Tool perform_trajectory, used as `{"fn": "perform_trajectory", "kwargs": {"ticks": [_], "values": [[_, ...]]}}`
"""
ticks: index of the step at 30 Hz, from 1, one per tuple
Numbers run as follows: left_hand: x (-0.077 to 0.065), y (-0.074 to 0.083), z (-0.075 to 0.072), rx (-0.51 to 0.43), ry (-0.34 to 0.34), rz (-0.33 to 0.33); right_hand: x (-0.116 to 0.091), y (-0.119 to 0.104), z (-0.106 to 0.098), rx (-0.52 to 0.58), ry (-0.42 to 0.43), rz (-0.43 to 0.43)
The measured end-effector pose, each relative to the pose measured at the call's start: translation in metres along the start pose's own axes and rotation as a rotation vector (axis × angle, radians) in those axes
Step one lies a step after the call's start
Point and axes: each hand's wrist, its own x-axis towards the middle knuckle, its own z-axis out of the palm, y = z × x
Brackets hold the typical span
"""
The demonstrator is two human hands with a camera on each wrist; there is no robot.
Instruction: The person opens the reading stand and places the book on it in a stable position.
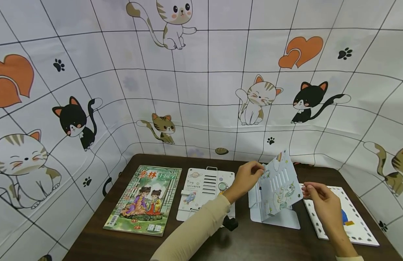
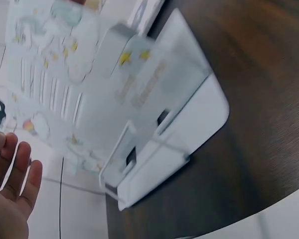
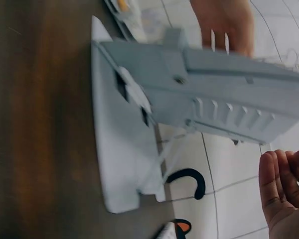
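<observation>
A folding book stand (image 1: 281, 188) with pale unicorn pictures stands half raised on its white base (image 1: 287, 220). My left hand (image 1: 245, 180) is at the panel's left edge, its fingertips overlapping that edge in the head view. In the left wrist view that hand (image 2: 12, 184) shows loosely bent fingers beside the panel (image 2: 60, 74), with the wire page holder (image 2: 109, 164) lower down. My right hand (image 1: 323, 203) is beside the panel's right corner. In the right wrist view its relaxed fingers (image 3: 276, 177) lie just off the corner of the stand's back (image 3: 229, 94), nothing visible between them.
A second book stand (image 1: 201, 185), printed "Tiny universe", lies flat left of the raised one. Farther left is a green magazine (image 1: 144, 203). A white spotted-border book (image 1: 359, 217) lies under my right arm. A small black object (image 1: 230, 223) sits near my left sleeve.
</observation>
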Motion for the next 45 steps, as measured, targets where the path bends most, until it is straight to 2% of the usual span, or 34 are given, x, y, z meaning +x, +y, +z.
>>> {"fn": "perform_trajectory", "kwargs": {"ticks": [4,6,10,13,14,17,21,23,27,30,35,41,45], "values": [[0.013,-0.004,-0.002,0.006,-0.007,-0.055,-0.025,-0.008,0.004,0.023,0.006,-0.025],[0.019,-0.004,-0.002,0.02,-0.015,-0.077,-0.035,-0.011,0.009,0.156,0.011,-0.067],[0.026,0.0,0.0,0.047,-0.041,-0.111,-0.051,-0.012,0.018,0.373,-0.003,-0.203],[0.028,0.004,0.001,0.069,-0.082,-0.123,-0.058,-0.012,0.025,0.435,0.0,-0.3],[0.028,0.005,0.001,0.076,-0.102,-0.123,-0.06,-0.013,0.028,0.447,0.015,-0.305],[0.026,0.006,0.005,0.103,-0.161,-0.114,-0.061,-0.02,0.033,0.433,0.097,-0.246],[0.022,0.006,0.011,0.128,-0.222,-0.108,-0.059,-0.027,0.038,0.308,0.184,-0.117],[0.02,0.005,0.014,0.13,-0.239,-0.107,-0.058,-0.028,0.039,0.242,0.203,-0.114],[0.019,0.005,0.017,0.123,-0.25,-0.104,-0.055,-0.029,0.041,0.2,0.231,-0.137],[0.02,0.005,0.018,0.121,-0.25,-0.1,-0.055,-0.031,0.04,0.227,0.242,-0.15],[0.02,0.002,0.018,0.127,-0.236,-0.104,-0.054,-0.034,0.035,0.205,0.284,-0.174],[0.018,-0.001,0.016,0.126,-0.176,-0.097,-0.051,-0.03,0.026,0.181,0.385,-0.182],[0.017,0.001,0.014,0.106,-0.123,-0.106,-0.048,-0.024,0.022,0.205,0.394,-0.211]]}}
